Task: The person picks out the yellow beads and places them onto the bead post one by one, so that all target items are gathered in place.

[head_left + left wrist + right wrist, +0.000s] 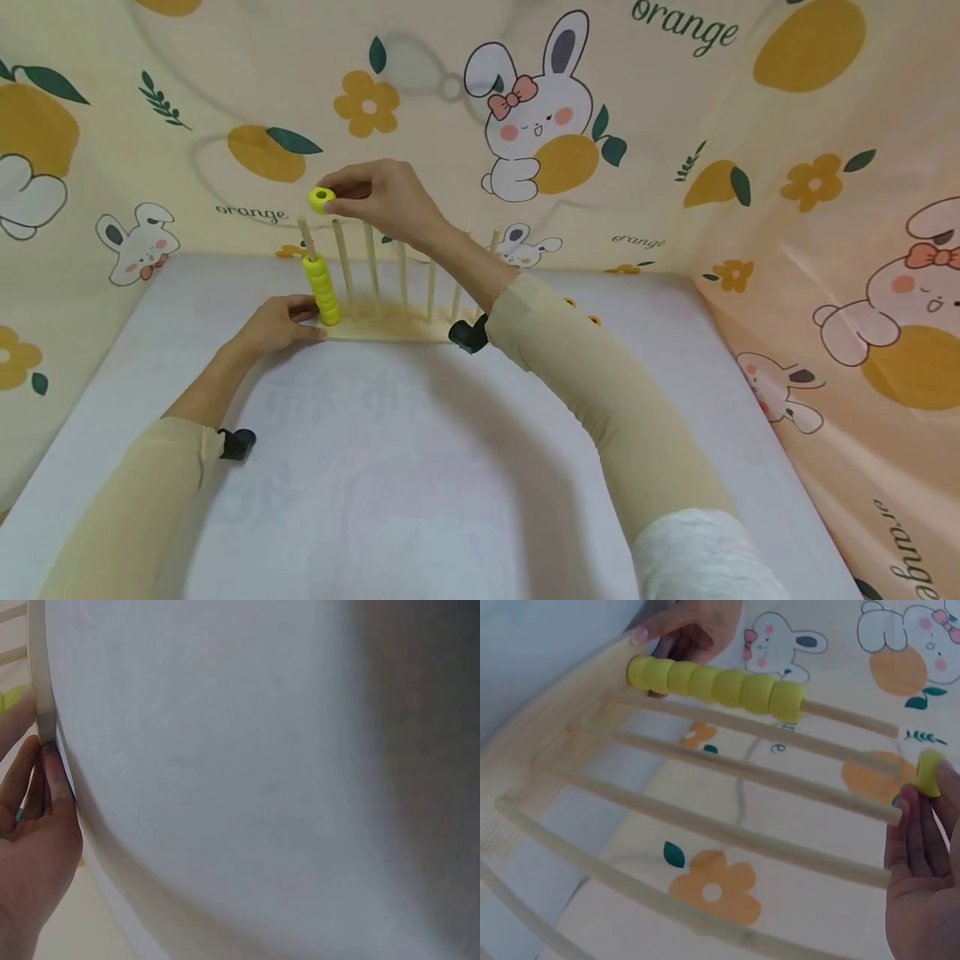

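Note:
A wooden rack with several upright pegs (371, 271) on a long flat base (390, 331) stands toward the back of the table. Several yellow beads (323, 292) are stacked on its leftmost peg, whose bare tip shows above them. My right hand (392, 197) pinches one more yellow bead (928, 774) between thumb and fingers, just above that tip and apart from it. At the base's left end, my left hand (273, 327) grips the wood, thumb at the front and fingers behind. The left wrist view shows the left hand (41, 851) at the base's edge.
Small orange rings or beads (594, 320) show on the table behind the right sleeve, which hides part of that area. A patterned cloth (442, 167) hangs behind and beside the white table (390, 467). The other pegs carry nothing where visible.

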Demonstrator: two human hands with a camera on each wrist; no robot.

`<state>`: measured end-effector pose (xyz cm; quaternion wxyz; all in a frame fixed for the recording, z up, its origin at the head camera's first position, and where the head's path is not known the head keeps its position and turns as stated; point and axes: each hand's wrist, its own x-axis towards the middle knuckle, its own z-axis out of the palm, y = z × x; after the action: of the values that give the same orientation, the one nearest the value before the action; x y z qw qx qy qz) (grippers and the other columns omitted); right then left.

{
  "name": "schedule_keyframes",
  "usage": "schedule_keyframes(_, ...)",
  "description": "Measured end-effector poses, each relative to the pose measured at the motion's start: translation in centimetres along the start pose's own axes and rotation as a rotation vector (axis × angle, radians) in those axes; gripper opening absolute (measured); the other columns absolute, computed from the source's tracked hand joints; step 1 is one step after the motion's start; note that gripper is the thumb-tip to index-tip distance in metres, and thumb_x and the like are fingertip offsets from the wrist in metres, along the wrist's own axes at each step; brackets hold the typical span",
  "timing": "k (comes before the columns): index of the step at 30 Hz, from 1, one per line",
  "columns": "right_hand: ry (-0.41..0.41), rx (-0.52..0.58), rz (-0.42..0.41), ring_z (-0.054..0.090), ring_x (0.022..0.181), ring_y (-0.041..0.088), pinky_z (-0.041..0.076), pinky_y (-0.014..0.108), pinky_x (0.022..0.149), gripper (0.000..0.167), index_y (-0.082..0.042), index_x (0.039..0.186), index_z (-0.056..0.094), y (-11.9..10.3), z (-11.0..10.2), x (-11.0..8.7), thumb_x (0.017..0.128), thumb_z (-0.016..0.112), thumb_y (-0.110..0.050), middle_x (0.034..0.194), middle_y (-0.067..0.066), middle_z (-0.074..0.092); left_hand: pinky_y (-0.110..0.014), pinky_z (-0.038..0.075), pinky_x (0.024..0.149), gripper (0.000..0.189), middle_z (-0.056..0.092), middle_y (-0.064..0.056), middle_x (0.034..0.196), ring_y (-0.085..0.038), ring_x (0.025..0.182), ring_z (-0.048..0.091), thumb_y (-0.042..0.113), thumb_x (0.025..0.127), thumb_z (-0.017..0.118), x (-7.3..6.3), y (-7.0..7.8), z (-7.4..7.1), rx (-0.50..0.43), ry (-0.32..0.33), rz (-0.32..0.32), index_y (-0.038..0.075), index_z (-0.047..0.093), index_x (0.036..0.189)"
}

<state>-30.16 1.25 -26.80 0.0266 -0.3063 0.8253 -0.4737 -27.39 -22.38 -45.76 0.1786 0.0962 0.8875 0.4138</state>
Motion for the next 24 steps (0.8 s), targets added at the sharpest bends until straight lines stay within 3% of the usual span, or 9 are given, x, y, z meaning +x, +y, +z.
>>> schedule_keyframes(15, -0.084, -0.078, 0.017, 0.067, 0.091, 0.001, 0.053, 0.014, 0.083, 0.03, -0.011, 0.116, 0.074, -0.2, 1.5, 1.3, 0.088, 0.077, -0.022, 0.103, -0.005, 0.074, -0.054, 0.03, 0.117, 0.076, 0.042, -0.029, 0.149, -0.043, 0.137, 0.04, 0.018, 0.088, 0.077, -0.1, -0.1, -0.1, 0.021, -0.014, -0.027, -0.009, 0.037, 0.147)
schedule_keyframes(24, -0.113, -0.159, 0.056, 0.065, 0.092, 0.0, 0.052, 0.015, 0.079, 0.03, -0.016, 0.117, 0.075, -0.5, 1.7, 1.9, 0.088, 0.076, -0.026, 0.103, -0.009, 0.075, -0.052, 0.03, 0.117, 0.074, 0.042, -0.029, 0.149, -0.042, 0.137, 0.041, 0.014, 0.088, 0.076, 0.0, 0.1, -0.2, -0.011, -0.012, 0.012, -0.01, 0.037, 0.146)
